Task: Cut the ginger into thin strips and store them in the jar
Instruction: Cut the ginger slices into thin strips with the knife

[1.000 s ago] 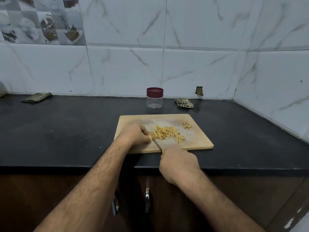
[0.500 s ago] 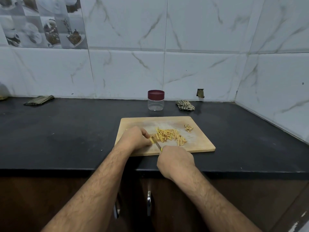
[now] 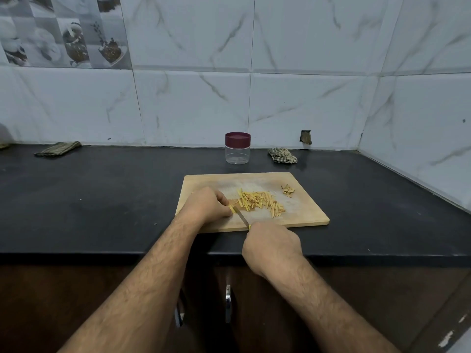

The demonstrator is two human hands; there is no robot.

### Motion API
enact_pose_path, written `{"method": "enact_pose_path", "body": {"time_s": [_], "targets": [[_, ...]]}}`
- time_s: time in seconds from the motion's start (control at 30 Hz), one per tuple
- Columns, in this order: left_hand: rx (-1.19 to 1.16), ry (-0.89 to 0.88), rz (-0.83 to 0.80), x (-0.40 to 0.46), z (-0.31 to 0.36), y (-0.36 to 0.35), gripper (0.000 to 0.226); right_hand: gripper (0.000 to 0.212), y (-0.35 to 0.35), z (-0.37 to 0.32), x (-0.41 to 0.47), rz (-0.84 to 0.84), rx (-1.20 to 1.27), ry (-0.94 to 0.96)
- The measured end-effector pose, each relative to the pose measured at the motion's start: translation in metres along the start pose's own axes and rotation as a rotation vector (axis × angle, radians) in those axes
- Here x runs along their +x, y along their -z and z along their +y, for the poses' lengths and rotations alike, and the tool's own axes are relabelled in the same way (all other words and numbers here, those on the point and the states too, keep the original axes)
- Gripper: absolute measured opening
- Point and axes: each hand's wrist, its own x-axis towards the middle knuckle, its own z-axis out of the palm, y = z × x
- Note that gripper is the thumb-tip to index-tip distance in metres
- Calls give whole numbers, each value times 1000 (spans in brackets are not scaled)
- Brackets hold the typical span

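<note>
Ginger strips [image 3: 260,203] look light and slippery, so I pinch the last piece [image 3: 231,208] with my left hand [image 3: 207,205], right hand [image 3: 271,244] gripping the knife [image 3: 240,217].

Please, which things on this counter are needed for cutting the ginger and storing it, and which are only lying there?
Needed for the job:
- cutting board
- pile of ginger strips
- uncut ginger piece, held by the left hand
- knife, gripped by the right hand
- jar, lid on

Only lying there:
- folded cloth
- crumpled cloth
- small scraps on the board's corner
</note>
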Motion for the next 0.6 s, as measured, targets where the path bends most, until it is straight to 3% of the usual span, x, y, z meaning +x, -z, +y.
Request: {"method": "enact_pose_path", "body": {"time_s": [0.27,0.4,0.6], "targets": [[-11,-2,7,1,-2,0,13,30,8,1,6,18,0,0],[-21,-3,11,2,-3,-1,13,42,12,-4,7,10,10,46],[-45,0,-1,3,-3,-2,11,30,12,-10,18,8,1,58]]}}
